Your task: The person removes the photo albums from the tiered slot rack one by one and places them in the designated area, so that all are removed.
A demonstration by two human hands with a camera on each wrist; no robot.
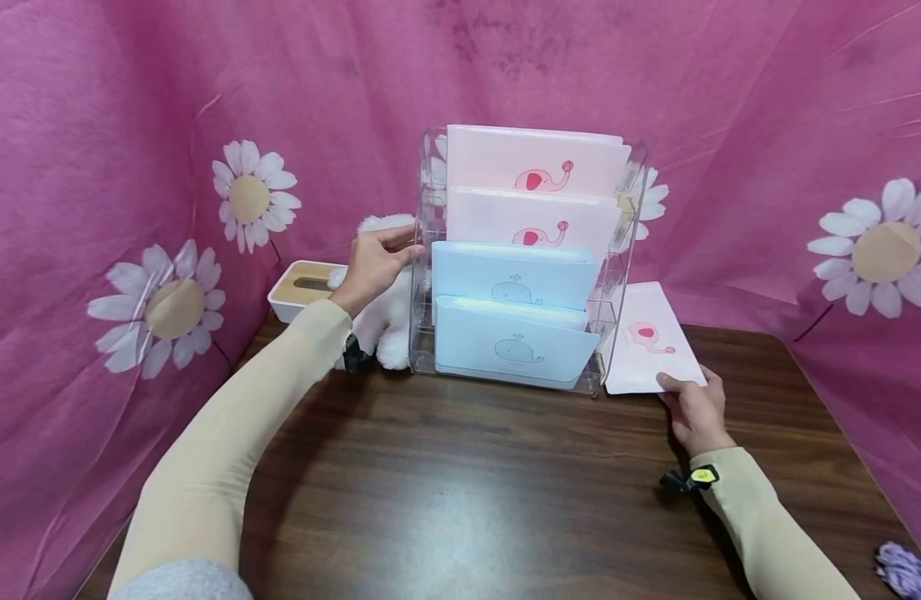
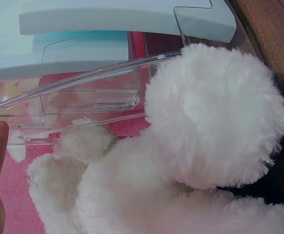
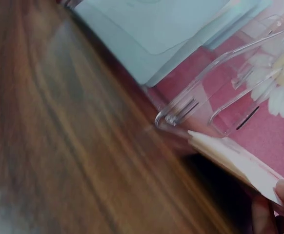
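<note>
Left hand point(image 1: 373, 265) steadies the clear rack point(image 1: 625, 250), fingers straight. Right hand point(image 1: 696, 410) pinches 1 pink envelope point(image 1: 648, 346); best kept flat and level with its slot.

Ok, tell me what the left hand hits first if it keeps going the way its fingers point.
Probably the clear acrylic rack: the left hand has its fingertips at the rack's left wall, above the white plush toy.

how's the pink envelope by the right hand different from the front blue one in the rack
The loose pink envelope lies outside the clear rack, leaning on its side, pinched by the right hand; the front blue envelope stands in the lowest tier, untouched. Pink carries an elephant print, blue a whale. Both look alike in shape.
</note>
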